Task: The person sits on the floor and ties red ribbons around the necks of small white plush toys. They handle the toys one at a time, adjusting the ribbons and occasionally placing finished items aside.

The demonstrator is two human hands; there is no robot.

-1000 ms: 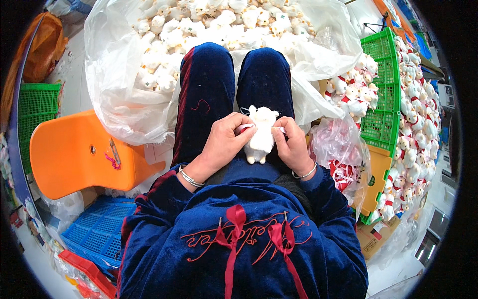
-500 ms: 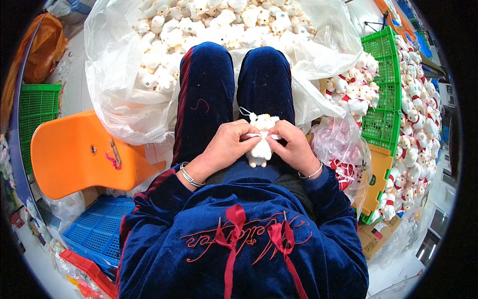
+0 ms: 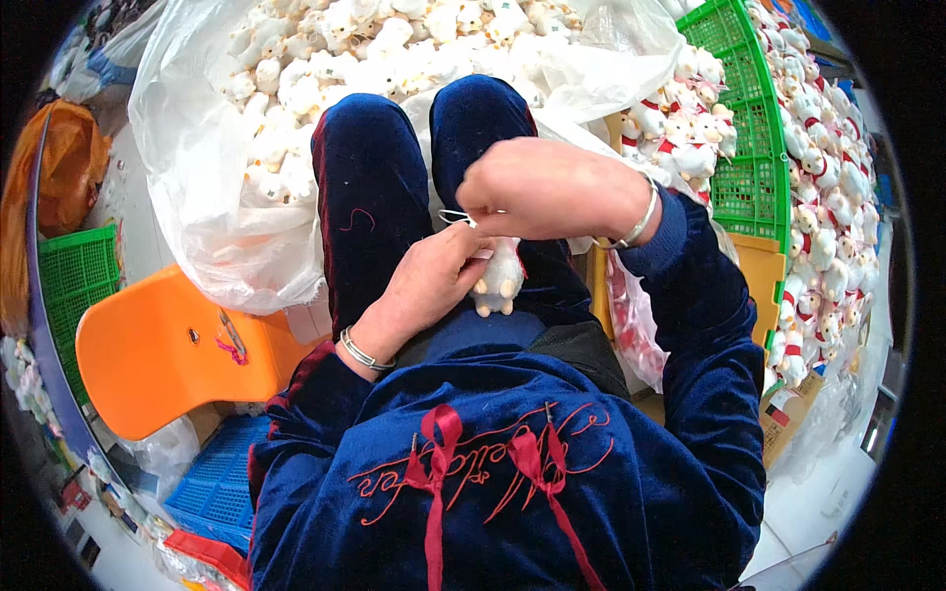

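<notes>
"Head camera, looking down: where is the plush toy (image 3: 503, 269), and how is it held?"

"It is a small white plush animal at the wearer's lap, by the inner side of the right thigh, against dark blue velvet trousers (image 3: 370, 197). The left hand (image 3: 422, 281) is at its neck, thumb and fingertips in a narrow pinch on what looks like a pale strip (image 3: 484, 253). The right hand (image 3: 557, 187) arches over the toy's head, fingers curled; what they grip, if anything, is hidden, so I cannot tell."

"What might go wrong?"

"A slip, I would guess. If the left pinch eases under a tug from the right hand, the strip could slide loose or sit crooked. The toy looks soft, so an uneven pull could twist it round. A thin white loop (image 3: 450, 215) pokes out beside the fingertips — close enough, I judge, to get snagged."

"Which way does it point?"

"Its long axis runs nearly straight away from the wearer: tan feet (image 3: 483, 308) towards the waist, head end towards the knees, covered by the hands. Two tan paws (image 3: 509, 289) show, so the belly probably faces the camera. Whether it lies flat or tilts up, I cannot tell."
</notes>
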